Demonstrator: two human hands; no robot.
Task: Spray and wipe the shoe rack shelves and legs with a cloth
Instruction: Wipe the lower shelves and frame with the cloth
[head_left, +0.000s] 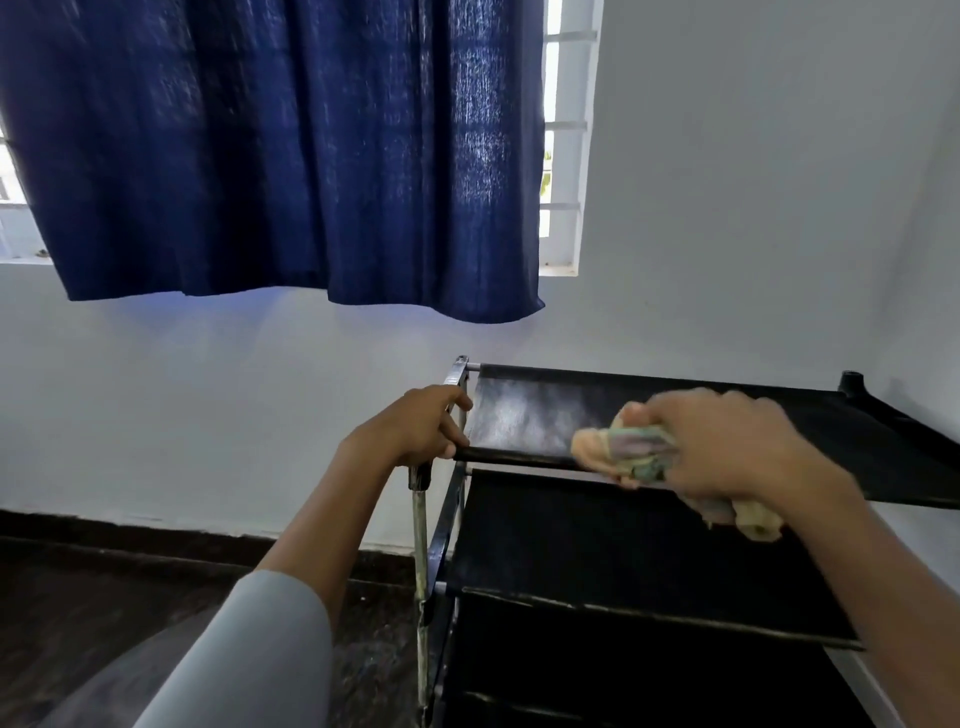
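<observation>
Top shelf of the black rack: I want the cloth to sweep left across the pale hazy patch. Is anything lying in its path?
Nothing visible does. The crumpled beige cloth in the right hand sits at the hazy patch on the black fabric top shelf. The left hand grips the rack's left corner post, beyond the shelf's edge.

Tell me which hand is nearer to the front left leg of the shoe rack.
Left. The left hand grips the rack's corner directly above the front left leg. The right hand is off to the right, pressing the cloth on the top shelf.
</observation>
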